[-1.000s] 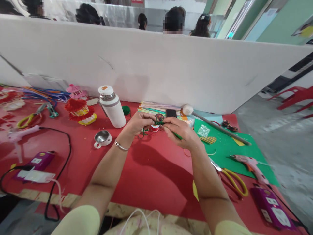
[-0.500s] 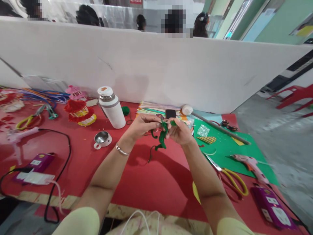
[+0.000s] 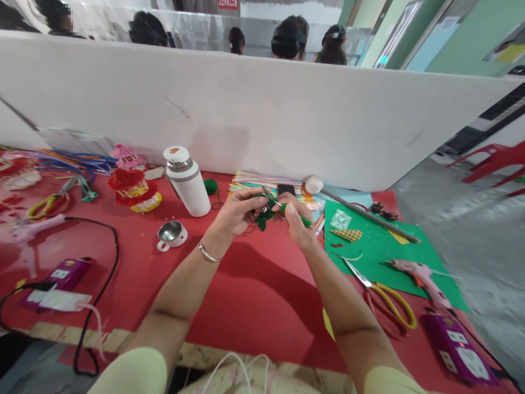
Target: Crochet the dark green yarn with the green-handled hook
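Over the red table my left hand (image 3: 243, 210) pinches a small piece of dark green crochet work (image 3: 264, 218). My right hand (image 3: 299, 220) is closed around a crochet hook (image 3: 304, 220) with a green handle, its metal shaft pointing left into the yarn. The two hands almost meet, and the fingers cover part of the piece. Behind my left hand, a ball of green yarn (image 3: 210, 186) rests by the white thermos (image 3: 187, 183), with a strand trailing from it.
A steel-lined cup (image 3: 172, 234) stands left of my arms. On the right lie scissors (image 3: 388, 301), a pink glue gun (image 3: 422, 276) and a green sheet (image 3: 369, 254). Red and yellow paper crafts (image 3: 133, 189) stand at left. A white partition (image 3: 262, 109) closes off the back.
The green piece, which hung down between my hands, is now gathered up in my left fingers. My right hand has turned, so the hook's green handle shows.
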A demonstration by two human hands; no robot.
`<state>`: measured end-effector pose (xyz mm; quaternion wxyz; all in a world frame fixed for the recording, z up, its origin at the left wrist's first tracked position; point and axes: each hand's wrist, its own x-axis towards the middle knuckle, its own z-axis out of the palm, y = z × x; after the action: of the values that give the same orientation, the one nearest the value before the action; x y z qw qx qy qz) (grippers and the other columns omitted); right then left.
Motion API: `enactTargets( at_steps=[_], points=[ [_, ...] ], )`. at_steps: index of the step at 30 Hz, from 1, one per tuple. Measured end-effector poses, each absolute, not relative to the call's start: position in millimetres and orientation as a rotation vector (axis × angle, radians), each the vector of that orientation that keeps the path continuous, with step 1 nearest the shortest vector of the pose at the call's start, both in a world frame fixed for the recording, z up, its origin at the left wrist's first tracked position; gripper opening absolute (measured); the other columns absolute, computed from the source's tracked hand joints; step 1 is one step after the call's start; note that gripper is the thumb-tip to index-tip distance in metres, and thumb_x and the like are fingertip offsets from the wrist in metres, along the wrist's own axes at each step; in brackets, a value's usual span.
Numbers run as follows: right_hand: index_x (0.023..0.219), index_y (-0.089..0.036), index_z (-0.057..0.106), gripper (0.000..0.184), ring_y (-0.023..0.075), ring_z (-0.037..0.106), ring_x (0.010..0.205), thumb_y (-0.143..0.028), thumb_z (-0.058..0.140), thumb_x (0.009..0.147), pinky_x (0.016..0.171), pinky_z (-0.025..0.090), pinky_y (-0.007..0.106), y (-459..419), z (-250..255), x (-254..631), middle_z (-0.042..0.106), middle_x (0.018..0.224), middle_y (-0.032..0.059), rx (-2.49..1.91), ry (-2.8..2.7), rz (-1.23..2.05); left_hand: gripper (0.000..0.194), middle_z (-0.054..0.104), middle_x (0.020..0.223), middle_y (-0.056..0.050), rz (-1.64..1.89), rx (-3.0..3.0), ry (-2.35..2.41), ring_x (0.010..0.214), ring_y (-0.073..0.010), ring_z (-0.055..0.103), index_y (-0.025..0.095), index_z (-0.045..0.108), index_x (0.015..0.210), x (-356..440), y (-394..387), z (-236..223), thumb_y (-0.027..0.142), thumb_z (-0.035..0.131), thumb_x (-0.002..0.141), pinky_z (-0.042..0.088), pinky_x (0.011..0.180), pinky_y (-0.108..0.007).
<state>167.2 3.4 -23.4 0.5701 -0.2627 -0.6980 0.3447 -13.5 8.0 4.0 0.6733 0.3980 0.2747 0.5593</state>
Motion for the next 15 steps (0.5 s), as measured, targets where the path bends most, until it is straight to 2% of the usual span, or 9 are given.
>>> enactTargets(
  at_steps=[4,8,11,15],
  points=[
    [0.097,-0.025,0.072,0.032,0.0230,0.068,0.098,-0.043,0.049,0.107,0.087,0.056,0.041,3.1,-22.8,165.0,0.070,0.095,0.0068,-0.588,-1.730,0.393,0.025,0.059,0.055,0.003,1.322,0.864,0.624,0.048,-0.0056,0.046,0.014,0.081,0.081,-6.0,6.7,2.7,0.022,0.092,0.060,0.035,0.047,-0.020],
    [0.094,-0.025,0.071,0.030,0.0219,0.067,0.102,-0.038,0.048,0.108,0.086,0.055,0.038,4.6,-24.3,162.0,0.069,0.097,0.0065,-0.663,-1.718,0.365,0.021,0.061,0.056,0.003,1.515,0.885,0.774,0.047,-0.0061,0.046,0.016,0.082,0.080,5.3,6.7,-3.4,0.021,0.086,0.060,0.035,0.048,-0.022],
    [0.092,-0.024,0.071,0.032,0.0204,0.067,0.098,-0.037,0.047,0.109,0.084,0.055,0.036,3.5,-23.0,159.3,0.068,0.098,0.0060,-0.713,-1.684,0.433,0.015,0.069,0.067,0.000,1.678,0.996,0.882,0.058,-0.0102,0.056,0.017,0.083,0.080,10.8,6.9,-9.7,0.022,0.084,0.066,0.044,0.056,-0.024],
    [0.094,-0.024,0.071,0.029,0.0196,0.066,0.096,-0.034,0.048,0.108,0.085,0.055,0.037,-0.7,-23.0,153.2,0.067,0.099,0.0061,-0.732,-1.655,0.392,0.011,0.078,0.087,-0.003,1.834,1.176,1.001,0.082,-0.0159,0.068,0.020,0.084,0.084,15.5,4.3,-16.8,0.021,0.081,0.074,0.054,0.077,-0.028]
  ],
)
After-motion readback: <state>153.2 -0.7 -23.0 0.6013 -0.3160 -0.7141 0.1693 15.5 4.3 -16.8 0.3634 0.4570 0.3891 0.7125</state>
